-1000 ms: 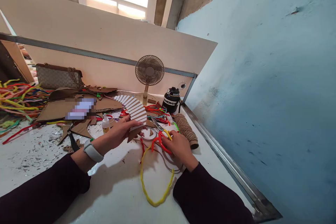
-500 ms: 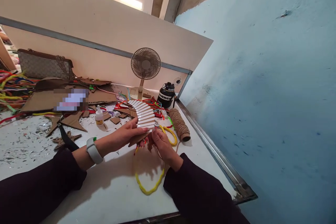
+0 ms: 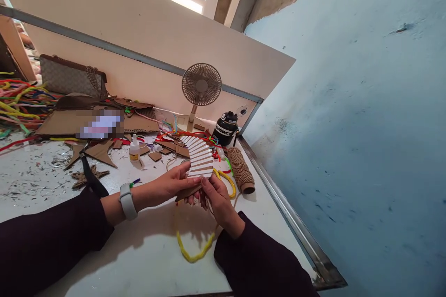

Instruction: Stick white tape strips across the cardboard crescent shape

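**Ribbed cardboard fan pinched in both hands**

The left hand [image 3: 170, 185] and right hand [image 3: 216, 197] gripped the cardboard fan [image 3: 199, 160] at its narrow base, just left of the twine spool [image 3: 241, 170]. It looked light, stiff, easily creased.

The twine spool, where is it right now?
In the head view, the twine spool lies on the white table, right of both hands, just past the yellow pipe cleaner, before the black bottle.
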`<control>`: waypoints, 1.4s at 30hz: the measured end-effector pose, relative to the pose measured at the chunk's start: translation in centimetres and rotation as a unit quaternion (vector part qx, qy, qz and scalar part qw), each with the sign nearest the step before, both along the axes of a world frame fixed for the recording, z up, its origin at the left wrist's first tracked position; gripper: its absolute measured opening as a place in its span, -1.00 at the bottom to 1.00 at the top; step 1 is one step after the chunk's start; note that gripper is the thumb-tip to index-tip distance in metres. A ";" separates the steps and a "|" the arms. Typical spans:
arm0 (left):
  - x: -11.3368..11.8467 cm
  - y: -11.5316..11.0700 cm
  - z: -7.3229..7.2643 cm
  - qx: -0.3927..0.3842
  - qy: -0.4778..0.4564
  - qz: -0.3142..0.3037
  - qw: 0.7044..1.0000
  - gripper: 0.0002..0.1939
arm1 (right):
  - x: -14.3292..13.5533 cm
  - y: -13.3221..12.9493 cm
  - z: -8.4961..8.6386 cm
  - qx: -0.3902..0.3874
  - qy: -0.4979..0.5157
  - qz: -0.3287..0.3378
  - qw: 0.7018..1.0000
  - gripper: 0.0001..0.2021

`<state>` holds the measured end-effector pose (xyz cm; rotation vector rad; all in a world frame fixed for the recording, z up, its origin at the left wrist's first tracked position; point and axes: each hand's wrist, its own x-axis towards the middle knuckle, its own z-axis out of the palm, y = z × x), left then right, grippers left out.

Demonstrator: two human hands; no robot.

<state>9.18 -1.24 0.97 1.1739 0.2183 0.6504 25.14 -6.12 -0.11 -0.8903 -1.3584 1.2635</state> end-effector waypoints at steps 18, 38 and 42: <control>0.2 1.2 -2.3 -0.015 -0.011 0.149 0.989 -0.47 | -0.2 0.3 -0.2 0.020 -0.044 -0.026 0.998 -0.62; 1.1 -0.6 -1.7 0.034 0.018 0.171 0.984 -0.55 | -0.7 1.1 0.6 -0.059 0.160 -0.076 0.982 -0.61; 1.2 -0.4 -2.1 0.042 0.013 0.187 0.981 -0.57 | -1.0 1.1 0.2 -0.078 0.179 -0.102 0.976 -0.74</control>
